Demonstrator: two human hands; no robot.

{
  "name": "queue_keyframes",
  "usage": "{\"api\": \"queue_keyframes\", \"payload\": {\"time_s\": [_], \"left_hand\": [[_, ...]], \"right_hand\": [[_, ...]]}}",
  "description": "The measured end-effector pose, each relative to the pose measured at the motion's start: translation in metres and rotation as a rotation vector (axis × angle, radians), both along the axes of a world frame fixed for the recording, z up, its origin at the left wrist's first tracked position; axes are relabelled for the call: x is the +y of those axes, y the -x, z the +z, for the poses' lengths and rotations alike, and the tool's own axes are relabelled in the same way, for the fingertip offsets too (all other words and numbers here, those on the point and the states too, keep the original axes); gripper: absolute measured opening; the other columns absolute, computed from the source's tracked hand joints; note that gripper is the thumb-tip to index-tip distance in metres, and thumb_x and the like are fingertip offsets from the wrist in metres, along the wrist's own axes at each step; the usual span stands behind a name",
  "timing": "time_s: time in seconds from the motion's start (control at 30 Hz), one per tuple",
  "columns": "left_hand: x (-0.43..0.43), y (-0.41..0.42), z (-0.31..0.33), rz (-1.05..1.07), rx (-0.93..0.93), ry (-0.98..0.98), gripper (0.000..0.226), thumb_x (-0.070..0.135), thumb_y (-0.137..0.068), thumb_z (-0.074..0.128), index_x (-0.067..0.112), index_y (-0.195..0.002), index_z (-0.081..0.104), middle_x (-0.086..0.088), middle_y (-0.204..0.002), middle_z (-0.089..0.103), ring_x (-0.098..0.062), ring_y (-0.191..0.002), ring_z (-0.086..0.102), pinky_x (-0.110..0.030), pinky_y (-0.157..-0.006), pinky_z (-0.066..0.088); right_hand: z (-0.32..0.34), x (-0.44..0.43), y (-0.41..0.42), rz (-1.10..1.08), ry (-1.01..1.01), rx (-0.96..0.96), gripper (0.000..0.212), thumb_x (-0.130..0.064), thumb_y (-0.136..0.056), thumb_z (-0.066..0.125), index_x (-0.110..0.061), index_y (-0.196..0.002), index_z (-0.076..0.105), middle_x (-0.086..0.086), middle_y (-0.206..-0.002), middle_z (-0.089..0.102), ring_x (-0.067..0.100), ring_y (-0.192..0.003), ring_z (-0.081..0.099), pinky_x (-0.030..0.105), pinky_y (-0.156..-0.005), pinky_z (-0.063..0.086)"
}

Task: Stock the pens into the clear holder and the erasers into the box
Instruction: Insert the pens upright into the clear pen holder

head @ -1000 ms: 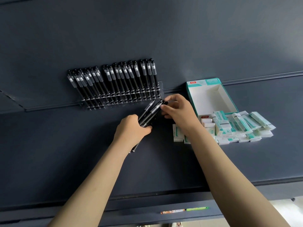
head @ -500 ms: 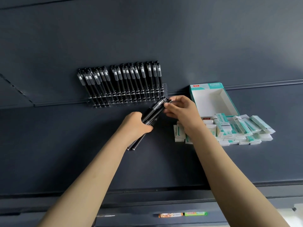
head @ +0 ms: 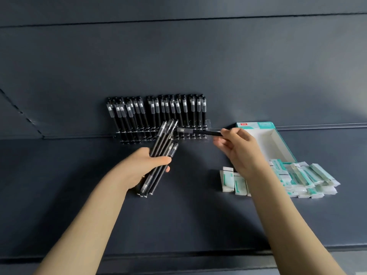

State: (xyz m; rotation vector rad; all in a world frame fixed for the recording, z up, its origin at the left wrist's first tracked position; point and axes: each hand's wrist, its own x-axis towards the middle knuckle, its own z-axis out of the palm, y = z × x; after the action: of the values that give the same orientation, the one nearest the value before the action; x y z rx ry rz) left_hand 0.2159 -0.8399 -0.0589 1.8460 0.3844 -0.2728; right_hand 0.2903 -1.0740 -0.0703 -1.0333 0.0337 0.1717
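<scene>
the left hand grips a bundle of black pens, likely as a ready supply. the right hand pinches one pen level, just before the holder, which is nearly full of upright, clear-capped pens. erasers lie heaped beside the open box.

Dim, soft light; wide-angle edge bending
</scene>
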Motion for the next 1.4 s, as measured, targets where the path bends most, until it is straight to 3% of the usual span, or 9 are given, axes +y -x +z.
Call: {"api": "queue_keyframes", "payload": {"time_s": [0.2, 0.33, 0.5, 0.77, 0.83, 0.93, 1.07, 1.23, 1.4], "left_hand": [[0.038, 0.006, -0.001, 0.170, -0.054, 0.269, 0.010, 0.023, -0.088, 0.071, 0.014, -0.092, 0.073, -0.001, -0.090, 0.076, -0.014, -0.091, 0.068, -0.034, -0.085, 0.051], [0.062, 0.008, 0.002, 0.176, -0.108, 0.383, 0.010, 0.021, -0.089, 0.068, 0.017, -0.084, 0.076, -0.003, -0.095, 0.076, -0.011, -0.086, 0.068, -0.034, -0.086, 0.049], [0.097, 0.004, 0.006, 0.199, -0.177, 0.509, 0.010, 0.020, -0.090, 0.065, 0.014, -0.093, 0.074, 0.000, -0.092, 0.074, -0.008, -0.082, 0.067, -0.033, -0.089, 0.047], [0.138, -0.009, 0.011, 0.142, -0.246, 0.547, 0.009, 0.019, -0.092, 0.064, 0.017, -0.091, 0.072, 0.001, -0.091, 0.074, -0.010, -0.084, 0.067, -0.031, -0.082, 0.048], [0.145, -0.009, 0.008, 0.108, -0.259, 0.539, 0.013, 0.018, -0.092, 0.063, 0.018, -0.086, 0.074, -0.002, -0.091, 0.074, -0.011, -0.083, 0.067, -0.032, -0.082, 0.048], [0.153, -0.007, 0.003, 0.064, -0.287, 0.549, 0.021, 0.016, -0.094, 0.061, 0.019, -0.079, 0.076, -0.005, -0.089, 0.072, -0.012, -0.082, 0.066, -0.030, -0.080, 0.049], [0.158, -0.006, 0.000, 0.035, -0.304, 0.566, 0.018, 0.015, -0.094, 0.060, 0.017, -0.083, 0.074, -0.005, -0.088, 0.072, -0.010, -0.081, 0.066, -0.027, -0.078, 0.049], [0.157, -0.008, -0.001, 0.012, -0.307, 0.560, 0.012, 0.014, -0.093, 0.061, 0.014, -0.088, 0.071, -0.005, -0.089, 0.073, -0.009, -0.079, 0.066, -0.022, -0.074, 0.051], [0.158, -0.013, -0.003, 0.012, -0.325, 0.559, 0.008, 0.012, -0.093, 0.061, 0.009, -0.094, 0.068, -0.003, -0.088, 0.074, -0.008, -0.078, 0.066, -0.017, -0.068, 0.053]], "right_hand": [[0.020, 0.035, 0.032, 0.152, -0.239, 0.181, 0.007, 0.008, -0.088, 0.055, 0.004, -0.086, 0.061, 0.008, -0.078, 0.070, 0.020, -0.083, 0.074, 0.022, -0.071, 0.059], [0.023, 0.075, 0.040, 0.314, -0.271, 0.204, 0.030, 0.007, -0.089, 0.049, 0.008, -0.117, 0.061, 0.013, -0.095, 0.072, 0.016, -0.084, 0.073, 0.020, -0.071, 0.058], [0.023, 0.120, 0.036, 0.366, -0.227, 0.170, 0.029, 0.000, -0.099, 0.042, 0.002, -0.115, 0.065, 0.005, -0.082, 0.062, 0.010, -0.072, 0.063, 0.020, -0.070, 0.056], [0.016, 0.173, 0.019, 0.008, 0.449, -0.186, 0.009, -0.003, -0.095, 0.059, -0.011, -0.098, 0.058, -0.006, -0.091, 0.069, 0.008, -0.084, 0.060, 0.019, -0.069, 0.050], [0.017, 0.180, 0.020, -0.057, 0.566, -0.271, 0.031, 0.000, -0.093, 0.060, -0.016, -0.119, 0.053, 0.001, -0.089, 0.066, 0.009, -0.078, 0.060, 0.020, -0.068, 0.051], [0.017, 0.187, 0.022, -0.062, 0.630, -0.359, 0.086, 0.005, -0.090, 0.060, -0.030, -0.151, 0.010, 0.001, -0.084, 0.063, 0.010, -0.072, 0.055, 0.019, -0.065, 0.048], [0.015, 0.190, 0.018, -0.049, 0.663, -0.495, 0.118, 0.010, -0.086, 0.061, -0.043, -0.146, -0.025, 0.009, -0.085, 0.069, 0.017, -0.069, 0.059, 0.023, -0.066, 0.051], [0.014, 0.193, 0.012, -0.011, 0.620, -0.543, 0.112, 0.014, -0.087, 0.059, -0.040, -0.150, -0.017, 0.012, -0.090, 0.067, 0.014, -0.068, 0.059, 0.024, -0.066, 0.050], [0.014, 0.196, 0.001, -0.173, 0.663, -0.618, 0.075, 0.007, -0.092, 0.057, -0.025, -0.144, 0.014, 0.033, -0.085, 0.056, 0.031, -0.062, 0.052, 0.027, -0.057, 0.044]]}}
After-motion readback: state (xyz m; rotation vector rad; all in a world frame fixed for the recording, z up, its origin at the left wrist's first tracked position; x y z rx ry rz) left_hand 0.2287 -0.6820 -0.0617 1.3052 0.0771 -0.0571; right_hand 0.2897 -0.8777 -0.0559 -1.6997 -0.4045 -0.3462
